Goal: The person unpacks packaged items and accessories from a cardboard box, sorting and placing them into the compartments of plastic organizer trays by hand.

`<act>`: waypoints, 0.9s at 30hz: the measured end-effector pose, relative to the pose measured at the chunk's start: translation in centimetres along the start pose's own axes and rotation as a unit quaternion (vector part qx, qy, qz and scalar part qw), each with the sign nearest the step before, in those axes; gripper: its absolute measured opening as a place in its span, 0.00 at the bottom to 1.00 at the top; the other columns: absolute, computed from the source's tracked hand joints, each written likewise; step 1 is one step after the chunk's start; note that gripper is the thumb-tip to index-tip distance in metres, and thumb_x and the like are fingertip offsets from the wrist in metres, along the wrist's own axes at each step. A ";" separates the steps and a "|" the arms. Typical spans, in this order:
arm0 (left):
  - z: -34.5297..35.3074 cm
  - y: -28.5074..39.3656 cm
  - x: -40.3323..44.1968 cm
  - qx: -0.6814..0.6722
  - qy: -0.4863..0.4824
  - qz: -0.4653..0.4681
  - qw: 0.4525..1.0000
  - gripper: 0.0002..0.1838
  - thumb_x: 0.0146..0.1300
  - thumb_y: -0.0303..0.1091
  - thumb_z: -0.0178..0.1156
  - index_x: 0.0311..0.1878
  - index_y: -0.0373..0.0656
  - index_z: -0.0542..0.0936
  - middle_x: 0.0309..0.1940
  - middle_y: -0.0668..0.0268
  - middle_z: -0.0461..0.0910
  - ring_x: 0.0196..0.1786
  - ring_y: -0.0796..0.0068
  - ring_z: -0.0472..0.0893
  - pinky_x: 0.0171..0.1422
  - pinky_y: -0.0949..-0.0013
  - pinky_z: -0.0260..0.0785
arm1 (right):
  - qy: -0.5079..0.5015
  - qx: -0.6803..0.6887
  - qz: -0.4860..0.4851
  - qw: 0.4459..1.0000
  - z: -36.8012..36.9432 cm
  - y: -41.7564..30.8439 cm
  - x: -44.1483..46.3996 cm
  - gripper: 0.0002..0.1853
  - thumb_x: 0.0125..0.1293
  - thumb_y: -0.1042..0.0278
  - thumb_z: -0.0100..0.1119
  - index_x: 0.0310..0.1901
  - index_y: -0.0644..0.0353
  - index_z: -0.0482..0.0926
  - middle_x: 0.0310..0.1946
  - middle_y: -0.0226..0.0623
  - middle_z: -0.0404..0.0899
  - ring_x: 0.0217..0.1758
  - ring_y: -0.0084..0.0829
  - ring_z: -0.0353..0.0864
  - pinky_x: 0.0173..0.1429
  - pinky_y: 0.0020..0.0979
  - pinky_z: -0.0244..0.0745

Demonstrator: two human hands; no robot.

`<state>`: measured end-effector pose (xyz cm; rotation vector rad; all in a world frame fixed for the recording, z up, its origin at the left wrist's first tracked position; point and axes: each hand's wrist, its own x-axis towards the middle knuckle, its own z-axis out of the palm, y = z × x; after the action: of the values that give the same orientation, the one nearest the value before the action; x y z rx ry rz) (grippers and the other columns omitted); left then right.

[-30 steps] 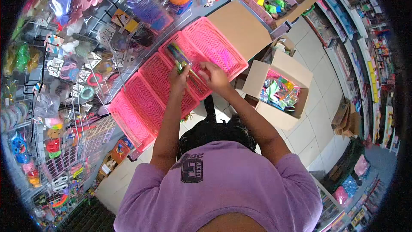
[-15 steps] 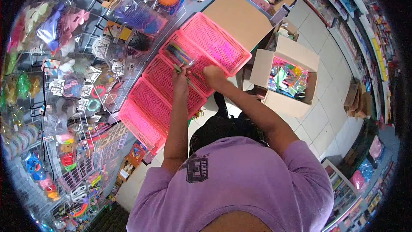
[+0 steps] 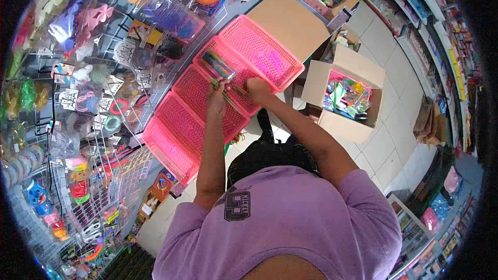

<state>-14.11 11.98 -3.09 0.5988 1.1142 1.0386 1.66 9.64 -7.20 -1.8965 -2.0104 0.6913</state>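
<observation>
Several pink plastic baskets stand in a slanting row in front of me. In the second basket from the upper right lies a clear packet of thin colourful sticks. My left hand is closed on thin green sticks at the near end of that packet. Beside it, over the same basket, my right hand is closed with its fingers curled down; what it holds, if anything, is hidden. Bright pink pieces lie in the upper right basket.
An open cardboard box of colourful packets stands right of the baskets. Brown cardboard lies behind them. Packaged trinkets hang on a wire rack at the left. Shelves line the right, beyond the tiled floor.
Since one second ago, my right hand has changed from spread fingers to a closed hand. My left hand stays at the packet's near end. The view has shifted slightly.
</observation>
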 end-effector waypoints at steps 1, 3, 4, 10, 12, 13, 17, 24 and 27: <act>-0.1 0.1 0.0 0.003 -0.001 -0.002 1.000 0.12 0.66 0.27 0.50 0.52 0.37 0.69 0.38 0.63 0.77 0.35 0.77 0.74 0.42 0.76 0.69 | 0.011 0.022 -0.011 1.000 -0.2 0.2 -0.2 0.08 0.50 0.67 0.56 0.23 0.64 0.77 0.24 0.53 0.78 0.31 0.50 0.80 0.34 0.46 0.75; -0.3 0.3 -0.1 0.009 -0.002 -0.009 1.000 0.13 0.66 0.27 0.51 0.52 0.36 0.69 0.39 0.63 0.77 0.35 0.78 0.74 0.42 0.77 0.69 | 0.010 0.044 -0.012 0.999 -0.3 0.2 -0.4 0.10 0.50 0.64 0.59 0.24 0.63 0.79 0.25 0.53 0.78 0.30 0.50 0.80 0.35 0.46 0.75; -0.2 0.4 -0.3 0.010 -0.002 -0.004 1.000 0.12 0.66 0.27 0.50 0.52 0.36 0.69 0.39 0.63 0.77 0.36 0.77 0.73 0.42 0.76 0.68 | 0.000 0.045 -0.001 0.999 -0.3 0.1 -0.4 0.12 0.50 0.60 0.61 0.26 0.62 0.80 0.25 0.52 0.78 0.30 0.49 0.80 0.34 0.45 0.75; -0.3 0.7 0.0 0.002 -0.020 -0.007 1.000 0.15 0.66 0.27 0.52 0.54 0.35 0.67 0.38 0.63 0.77 0.33 0.80 0.73 0.40 0.78 0.68 | 0.006 0.067 0.023 0.997 0.9 -1.0 0.1 0.16 0.50 0.54 0.65 0.26 0.62 0.81 0.24 0.51 0.78 0.29 0.48 0.80 0.35 0.43 0.75; -0.1 0.7 -0.1 -0.004 -0.017 -0.007 1.000 0.15 0.66 0.27 0.52 0.54 0.35 0.67 0.37 0.63 0.77 0.33 0.80 0.73 0.39 0.78 0.68 | 0.013 0.078 0.018 0.997 1.4 -1.1 0.2 0.17 0.49 0.54 0.65 0.26 0.63 0.81 0.23 0.51 0.78 0.28 0.47 0.80 0.35 0.43 0.75; -0.3 0.6 0.1 -0.006 -0.021 -0.007 1.000 0.15 0.66 0.27 0.52 0.54 0.35 0.67 0.37 0.63 0.77 0.33 0.80 0.73 0.39 0.78 0.68 | 0.030 0.087 0.005 0.996 1.5 -1.1 0.0 0.17 0.49 0.54 0.65 0.25 0.63 0.81 0.23 0.51 0.78 0.28 0.47 0.80 0.35 0.43 0.75; -0.5 0.4 0.2 -0.012 -0.020 -0.011 1.000 0.14 0.66 0.27 0.51 0.53 0.36 0.68 0.38 0.63 0.77 0.34 0.79 0.73 0.39 0.78 0.68 | -0.002 0.136 0.022 0.991 0.8 -1.2 -0.2 0.16 0.47 0.56 0.65 0.26 0.63 0.80 0.23 0.51 0.78 0.28 0.46 0.81 0.36 0.43 0.75; -0.7 0.3 0.2 0.004 -0.016 -0.011 1.000 0.13 0.66 0.27 0.51 0.53 0.37 0.69 0.39 0.63 0.78 0.37 0.78 0.74 0.43 0.76 0.68 | -0.012 0.138 0.040 0.990 1.1 -1.1 -0.1 0.14 0.51 0.59 0.62 0.29 0.64 0.79 0.24 0.51 0.78 0.29 0.48 0.80 0.36 0.45 0.74; -0.7 0.2 0.5 -0.002 -0.018 -0.006 1.000 0.14 0.66 0.27 0.51 0.53 0.37 0.69 0.39 0.63 0.78 0.36 0.78 0.74 0.43 0.76 0.68 | -0.001 0.081 0.025 0.996 2.1 -1.0 -0.6 0.12 0.53 0.61 0.59 0.28 0.64 0.78 0.24 0.52 0.78 0.30 0.49 0.80 0.35 0.46 0.73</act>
<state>-14.80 12.42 -3.33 0.6052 1.0823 1.0162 -0.18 8.73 -8.39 -1.8573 -1.8522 0.8431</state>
